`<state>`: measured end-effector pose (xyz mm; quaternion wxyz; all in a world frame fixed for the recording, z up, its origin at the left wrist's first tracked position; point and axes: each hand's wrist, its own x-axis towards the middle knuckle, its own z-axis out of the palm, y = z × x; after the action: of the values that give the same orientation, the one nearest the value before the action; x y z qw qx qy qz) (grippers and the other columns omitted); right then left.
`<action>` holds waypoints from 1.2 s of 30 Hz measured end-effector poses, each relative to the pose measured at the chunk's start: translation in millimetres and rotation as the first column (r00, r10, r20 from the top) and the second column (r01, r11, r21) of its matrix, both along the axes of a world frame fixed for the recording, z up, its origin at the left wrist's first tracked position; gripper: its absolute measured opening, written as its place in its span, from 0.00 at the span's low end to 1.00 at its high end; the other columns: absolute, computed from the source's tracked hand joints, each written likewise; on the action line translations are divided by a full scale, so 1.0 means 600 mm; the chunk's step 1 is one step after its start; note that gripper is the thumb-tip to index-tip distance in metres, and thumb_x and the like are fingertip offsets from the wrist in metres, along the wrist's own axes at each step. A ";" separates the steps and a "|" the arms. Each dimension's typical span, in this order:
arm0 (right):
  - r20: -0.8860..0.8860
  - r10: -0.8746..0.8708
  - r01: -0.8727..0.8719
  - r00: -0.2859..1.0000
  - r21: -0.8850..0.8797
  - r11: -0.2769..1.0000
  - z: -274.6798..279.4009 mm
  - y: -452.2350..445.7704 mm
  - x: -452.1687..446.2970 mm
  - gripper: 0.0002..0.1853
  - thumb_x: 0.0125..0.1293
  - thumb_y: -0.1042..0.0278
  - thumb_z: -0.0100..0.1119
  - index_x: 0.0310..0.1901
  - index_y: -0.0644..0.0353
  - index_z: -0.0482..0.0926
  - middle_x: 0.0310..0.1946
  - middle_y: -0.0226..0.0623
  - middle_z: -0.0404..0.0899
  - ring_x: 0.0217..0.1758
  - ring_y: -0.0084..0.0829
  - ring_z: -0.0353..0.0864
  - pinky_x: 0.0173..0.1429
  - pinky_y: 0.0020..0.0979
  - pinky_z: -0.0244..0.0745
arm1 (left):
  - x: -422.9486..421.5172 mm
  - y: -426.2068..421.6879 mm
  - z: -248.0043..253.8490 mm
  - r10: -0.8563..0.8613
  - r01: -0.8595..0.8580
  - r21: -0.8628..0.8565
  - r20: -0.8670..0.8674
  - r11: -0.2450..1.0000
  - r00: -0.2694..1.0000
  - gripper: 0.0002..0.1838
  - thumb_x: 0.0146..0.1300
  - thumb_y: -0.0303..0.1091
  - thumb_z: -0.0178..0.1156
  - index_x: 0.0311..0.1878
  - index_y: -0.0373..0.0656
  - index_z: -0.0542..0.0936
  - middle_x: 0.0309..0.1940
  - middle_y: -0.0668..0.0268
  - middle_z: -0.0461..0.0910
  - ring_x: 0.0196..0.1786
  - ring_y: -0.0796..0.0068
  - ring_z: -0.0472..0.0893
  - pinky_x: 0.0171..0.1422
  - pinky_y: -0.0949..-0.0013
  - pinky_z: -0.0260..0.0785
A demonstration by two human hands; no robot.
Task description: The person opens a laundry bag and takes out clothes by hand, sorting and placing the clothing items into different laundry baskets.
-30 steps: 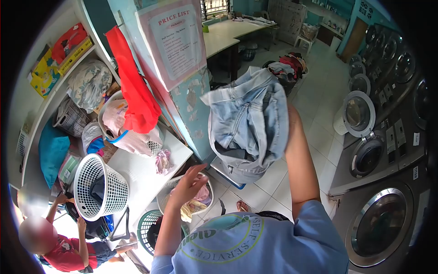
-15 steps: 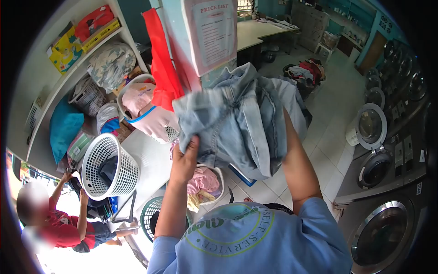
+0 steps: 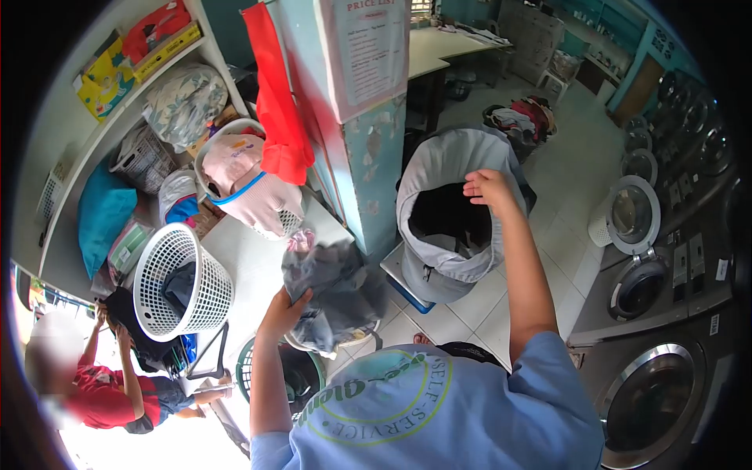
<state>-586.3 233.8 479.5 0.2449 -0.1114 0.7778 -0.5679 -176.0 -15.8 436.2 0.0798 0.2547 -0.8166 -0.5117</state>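
Note:
My left hand [image 3: 283, 313] grips a bundle of grey-blue denim [image 3: 333, 286], blurred by motion, over a basket on the floor whose contents it mostly hides. My right hand [image 3: 489, 190] is empty, fingers apart, above the mouth of a large grey fabric bag [image 3: 450, 274]. Dark cloth [image 3: 450, 219] shows inside the bag. The bag stands upright on a blue-edged platform [image 3: 407, 280].
A green basket [image 3: 244, 368] is below my left forearm. White baskets [image 3: 211, 294] of laundry stand on the white table [image 3: 262, 270]. A pillar [image 3: 376, 168] rises ahead; washing machines [image 3: 650, 399] line the right. Another person in a red shirt [image 3: 106, 395] is at lower left.
The denim moved from above the bag down and left in my left hand. My right hand let go of it and is now open over the bag, whose mouth shows.

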 end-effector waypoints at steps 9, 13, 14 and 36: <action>-0.285 0.158 0.098 0.945 0.710 0.697 -0.244 -0.011 -0.079 0.50 0.42 0.57 0.71 0.65 0.56 0.51 0.55 0.52 0.69 0.57 0.47 0.70 0.59 0.40 0.67 | 0.041 -0.068 -0.234 0.187 -0.139 -0.130 0.507 0.982 0.841 0.26 0.56 0.50 0.59 0.46 0.34 0.77 0.39 0.49 0.79 0.46 0.55 0.78 0.52 0.62 0.67; -0.602 0.170 0.309 0.780 0.607 0.732 -0.404 0.009 -0.130 0.45 0.42 0.59 0.69 0.63 0.56 0.56 0.55 0.52 0.69 0.56 0.46 0.71 0.59 0.39 0.67 | 0.053 -0.066 -0.272 0.115 -0.030 -0.221 0.381 0.975 0.917 0.24 0.57 0.47 0.61 0.47 0.36 0.77 0.40 0.53 0.80 0.45 0.68 0.78 0.50 0.67 0.68; -0.694 0.138 0.382 0.707 0.538 0.752 -0.471 0.008 -0.160 0.43 0.42 0.58 0.68 0.62 0.56 0.59 0.54 0.52 0.69 0.56 0.46 0.71 0.59 0.38 0.67 | 0.044 -0.047 -0.247 0.118 -0.066 -0.151 0.370 0.986 0.921 0.24 0.57 0.47 0.61 0.49 0.36 0.77 0.41 0.52 0.80 0.47 0.66 0.78 0.51 0.66 0.68; 0.346 0.611 0.079 0.712 -0.904 0.420 0.115 0.015 0.220 0.24 0.44 0.78 0.55 0.49 0.65 0.73 0.41 0.40 0.78 0.44 0.37 0.79 0.53 0.37 0.75 | -0.154 0.162 0.084 -0.101 0.479 0.493 -0.612 0.727 0.784 0.52 0.48 0.45 0.70 0.70 0.48 0.45 0.67 0.59 0.51 0.64 0.63 0.62 0.62 0.58 0.60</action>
<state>-454.3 242.7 548.8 0.4929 -0.1528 0.2087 -0.8308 -268.5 81.6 486.6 0.1348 -0.0279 -0.5717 -0.8088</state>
